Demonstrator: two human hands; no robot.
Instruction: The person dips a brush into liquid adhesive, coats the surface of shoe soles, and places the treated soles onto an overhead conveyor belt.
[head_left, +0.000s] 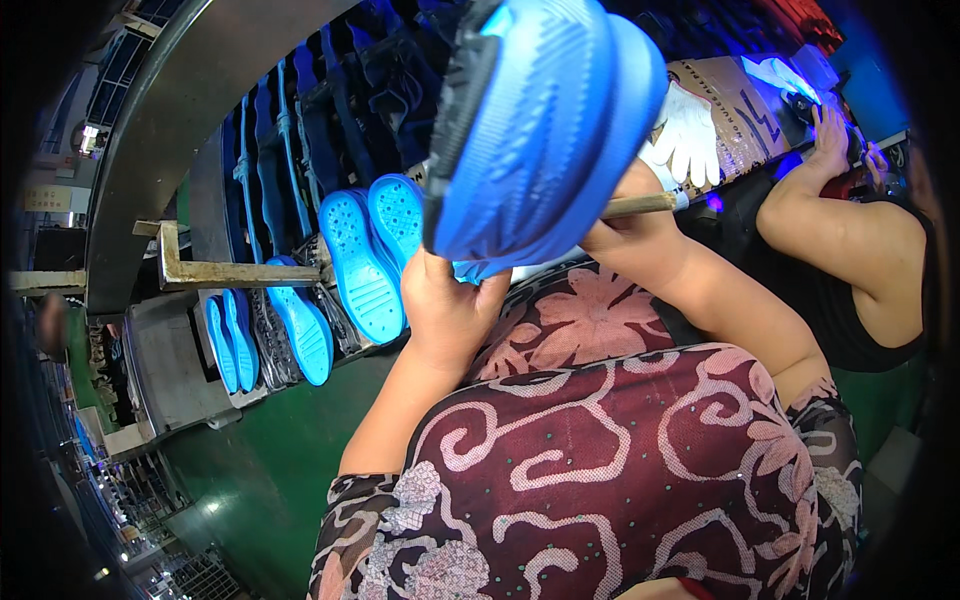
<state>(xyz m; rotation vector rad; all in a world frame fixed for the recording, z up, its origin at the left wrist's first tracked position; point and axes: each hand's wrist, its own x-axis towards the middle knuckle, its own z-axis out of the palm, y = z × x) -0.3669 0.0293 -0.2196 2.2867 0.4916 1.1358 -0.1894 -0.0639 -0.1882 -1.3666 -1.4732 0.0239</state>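
Note:
A large blue shoe sole [545, 130] with a black strip along its left side is raised close in front of me. My left hand [447, 305] grips its lower end, thumb and fingers closed around it. Behind the sole's right side, my right hand [628, 222] is closed on a wooden stick-like handle [640, 205] with a pale end pointing right. The sole hides the handle's other end and part of my right fingers. Left of my left hand, a pair of bright blue soles [362, 268] lies insides up, with another blue sole [303, 325] beside it.
Two narrow blue soles [228, 340] stand farther left. A rusty metal bar [240, 275] and a curved metal frame [150, 140] rise at the left. Dark strips fill the rack behind. A white glove [688, 135] lies on cardboard [735, 95]; a co-worker's arm [840, 225] is at right.

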